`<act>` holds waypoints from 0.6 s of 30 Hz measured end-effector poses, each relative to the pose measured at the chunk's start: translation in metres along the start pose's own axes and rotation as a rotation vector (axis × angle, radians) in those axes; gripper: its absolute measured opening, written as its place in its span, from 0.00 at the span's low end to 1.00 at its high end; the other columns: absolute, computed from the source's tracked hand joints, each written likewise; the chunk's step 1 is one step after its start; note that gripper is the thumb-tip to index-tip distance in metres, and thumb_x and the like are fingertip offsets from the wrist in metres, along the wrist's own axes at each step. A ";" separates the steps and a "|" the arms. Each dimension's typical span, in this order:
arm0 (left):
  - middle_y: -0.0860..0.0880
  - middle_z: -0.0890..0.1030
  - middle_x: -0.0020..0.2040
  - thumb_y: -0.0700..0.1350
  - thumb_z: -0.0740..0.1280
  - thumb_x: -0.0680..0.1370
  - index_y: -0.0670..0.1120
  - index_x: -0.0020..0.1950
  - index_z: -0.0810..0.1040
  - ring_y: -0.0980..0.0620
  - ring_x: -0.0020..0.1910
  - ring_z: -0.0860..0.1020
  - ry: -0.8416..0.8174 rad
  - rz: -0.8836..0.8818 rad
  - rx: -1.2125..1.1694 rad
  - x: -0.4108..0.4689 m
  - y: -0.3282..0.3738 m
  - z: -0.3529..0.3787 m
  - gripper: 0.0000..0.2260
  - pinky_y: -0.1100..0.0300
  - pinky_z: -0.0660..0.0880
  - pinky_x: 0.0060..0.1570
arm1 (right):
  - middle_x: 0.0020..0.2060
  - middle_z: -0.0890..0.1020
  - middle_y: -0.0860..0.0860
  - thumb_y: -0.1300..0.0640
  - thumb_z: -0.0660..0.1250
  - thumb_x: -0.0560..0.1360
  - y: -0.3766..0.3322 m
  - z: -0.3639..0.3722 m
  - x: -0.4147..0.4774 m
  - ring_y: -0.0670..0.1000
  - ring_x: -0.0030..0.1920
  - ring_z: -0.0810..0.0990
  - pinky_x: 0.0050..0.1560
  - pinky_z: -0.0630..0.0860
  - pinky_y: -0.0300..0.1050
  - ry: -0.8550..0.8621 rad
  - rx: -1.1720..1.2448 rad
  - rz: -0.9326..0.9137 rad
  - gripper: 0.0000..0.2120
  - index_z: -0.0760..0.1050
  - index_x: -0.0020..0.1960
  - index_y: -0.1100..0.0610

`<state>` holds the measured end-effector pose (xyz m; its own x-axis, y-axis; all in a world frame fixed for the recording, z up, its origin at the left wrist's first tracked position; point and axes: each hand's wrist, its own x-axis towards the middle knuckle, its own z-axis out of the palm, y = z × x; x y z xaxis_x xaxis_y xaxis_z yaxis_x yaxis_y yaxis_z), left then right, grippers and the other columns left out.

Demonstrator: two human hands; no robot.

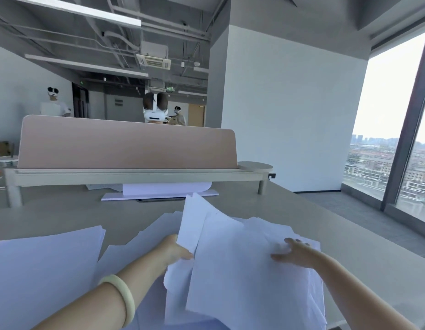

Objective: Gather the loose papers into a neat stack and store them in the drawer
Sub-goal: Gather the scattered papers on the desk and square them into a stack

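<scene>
Loose white papers point(233, 265) lie in an untidy overlapping heap on the grey desk point(64, 215) in front of me. My left hand point(175, 248), with a pale bangle on the wrist, grips a few sheets at their left edge and lifts them so that their far corners stick up. My right hand point(293, 254) rests flat on top of the heap at its right side, fingers spread. A second, flatter pile of paper point(44, 265) lies to the left. No drawer is in view.
A pink divider panel point(125, 146) on a low shelf point(135, 175) crosses the back of the desk, with a white stand point(164, 190) under it. Several people wearing headsets are beyond it. A large window point(385, 139) is at the right.
</scene>
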<state>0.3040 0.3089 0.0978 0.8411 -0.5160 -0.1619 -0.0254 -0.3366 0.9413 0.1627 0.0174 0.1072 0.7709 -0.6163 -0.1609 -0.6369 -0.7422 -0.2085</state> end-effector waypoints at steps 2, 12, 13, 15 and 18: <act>0.42 0.79 0.51 0.29 0.69 0.69 0.39 0.57 0.76 0.45 0.48 0.76 0.108 0.009 -0.060 0.006 -0.002 -0.016 0.18 0.61 0.71 0.43 | 0.72 0.62 0.54 0.32 0.65 0.69 -0.001 0.001 0.002 0.56 0.73 0.57 0.69 0.64 0.46 -0.014 0.022 0.002 0.42 0.59 0.75 0.53; 0.39 0.79 0.53 0.27 0.68 0.71 0.33 0.61 0.75 0.43 0.50 0.76 0.258 -0.043 -0.109 0.016 -0.036 -0.077 0.19 0.58 0.70 0.47 | 0.46 0.76 0.52 0.33 0.70 0.65 -0.032 -0.004 0.010 0.54 0.44 0.77 0.44 0.74 0.40 -0.118 0.125 -0.013 0.34 0.72 0.59 0.58; 0.39 0.79 0.54 0.28 0.68 0.71 0.34 0.61 0.75 0.43 0.51 0.76 0.262 -0.039 -0.115 0.015 -0.037 -0.077 0.18 0.58 0.70 0.49 | 0.41 0.76 0.52 0.34 0.68 0.68 -0.038 -0.002 0.010 0.54 0.41 0.76 0.39 0.74 0.38 -0.124 0.198 -0.017 0.29 0.73 0.51 0.59; 0.41 0.79 0.54 0.28 0.68 0.72 0.34 0.60 0.75 0.44 0.51 0.76 0.261 -0.018 -0.158 0.013 -0.037 -0.076 0.17 0.57 0.69 0.52 | 0.41 0.77 0.52 0.38 0.68 0.71 -0.047 0.002 0.012 0.52 0.37 0.76 0.38 0.75 0.39 -0.128 0.426 -0.024 0.26 0.73 0.50 0.61; 0.41 0.79 0.55 0.28 0.68 0.72 0.34 0.61 0.75 0.42 0.52 0.77 0.272 0.011 -0.250 0.010 -0.038 -0.074 0.18 0.53 0.71 0.55 | 0.56 0.78 0.55 0.46 0.74 0.69 -0.054 0.008 0.013 0.52 0.40 0.80 0.52 0.78 0.44 -0.101 0.901 -0.041 0.38 0.63 0.71 0.60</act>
<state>0.3535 0.3745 0.0820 0.9553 -0.2790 -0.0979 0.0689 -0.1117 0.9913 0.2069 0.0518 0.1083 0.8169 -0.5363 -0.2120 -0.3935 -0.2496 -0.8848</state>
